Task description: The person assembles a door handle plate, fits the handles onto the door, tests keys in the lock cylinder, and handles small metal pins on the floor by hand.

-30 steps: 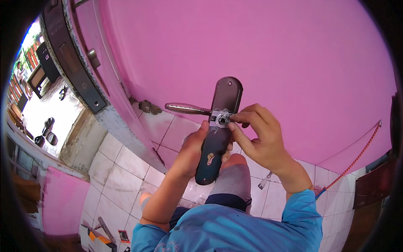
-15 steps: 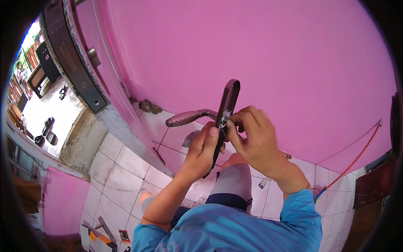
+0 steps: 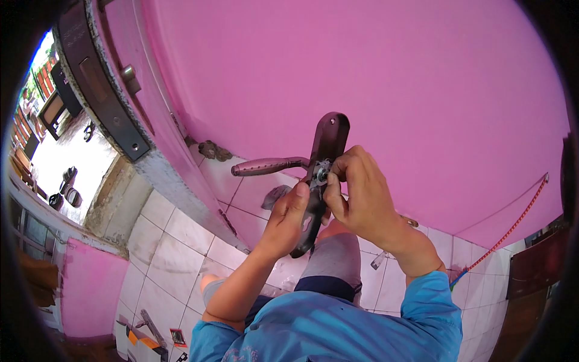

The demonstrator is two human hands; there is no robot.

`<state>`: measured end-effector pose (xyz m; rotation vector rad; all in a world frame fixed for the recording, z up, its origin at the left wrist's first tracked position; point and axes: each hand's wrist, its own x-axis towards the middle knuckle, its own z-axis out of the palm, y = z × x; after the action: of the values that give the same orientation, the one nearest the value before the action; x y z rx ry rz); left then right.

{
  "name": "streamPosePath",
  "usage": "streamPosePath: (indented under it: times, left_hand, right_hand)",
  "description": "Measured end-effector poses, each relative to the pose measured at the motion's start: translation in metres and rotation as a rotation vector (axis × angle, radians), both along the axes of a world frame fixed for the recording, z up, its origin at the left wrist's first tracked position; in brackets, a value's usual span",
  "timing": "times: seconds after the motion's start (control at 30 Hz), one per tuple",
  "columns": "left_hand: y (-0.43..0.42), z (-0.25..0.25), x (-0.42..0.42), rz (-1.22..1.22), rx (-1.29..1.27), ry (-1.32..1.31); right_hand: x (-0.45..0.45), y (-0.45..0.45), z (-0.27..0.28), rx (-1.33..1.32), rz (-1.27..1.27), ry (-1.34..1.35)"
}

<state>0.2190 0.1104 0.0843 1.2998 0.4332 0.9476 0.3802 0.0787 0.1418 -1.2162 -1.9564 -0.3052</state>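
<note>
A dark brown door handle (image 3: pixel 329 140) is held up in front of me, the hollow back of its long plate turned toward me. Its curved lever (image 3: pixel 265 166) points left. My left hand (image 3: pixel 286 222) is closed around the lower half of the plate, thumb along its edge. At the middle of the plate, a round metal fitting (image 3: pixel 320 174) has whitish smears about it. Thumb and fingers of my right hand (image 3: pixel 365 196) are pinched at this fitting, partly hiding it. Whether they hold some smaller part cannot be made out.
A door edge with a dark lock faceplate (image 3: pixel 96 84) stands at the left, beside a pink wall (image 3: pixel 392 72). A grey crumpled bag (image 3: pixel 276 197) and a small clear object (image 3: pixel 379 260) lie on the tiles. A metal tool (image 3: pixel 154 327) lies lower left. A red cord (image 3: pixel 506 228) hangs right.
The plate has turned so that more of its back faces me, and the lever has swung slightly left. Both hands keep their places on it.
</note>
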Motion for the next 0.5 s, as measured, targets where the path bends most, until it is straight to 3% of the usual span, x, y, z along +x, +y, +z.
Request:
streamPosePath:
  times: [0.13, 0.27, 0.33, 0.47, 0.5]
  left_hand:
    - [-0.001, -0.002, 0.001, -0.046, -0.068, 0.000]
    - [-0.005, -0.001, -0.002, -0.143, -0.111, 0.003]
    - [-0.006, -0.004, 0.007, -0.218, -0.336, -0.388]
    - [0.009, 0.001, -0.004, -0.328, -0.391, -0.498]
    - [0.009, 0.002, -0.005, -0.328, -0.390, -0.497]
  right_hand:
    - [0.001, -0.003, -0.003, -0.131, 0.010, 0.153]
    - [0.003, -0.006, -0.007, -0.090, -0.009, 0.223]
    - [0.018, -0.005, -0.004, 0.031, -0.152, 0.317]
    - [0.057, -0.007, 0.005, 0.063, -0.239, 0.322]
    - [0.064, -0.008, 0.004, -0.189, -0.282, 0.347]
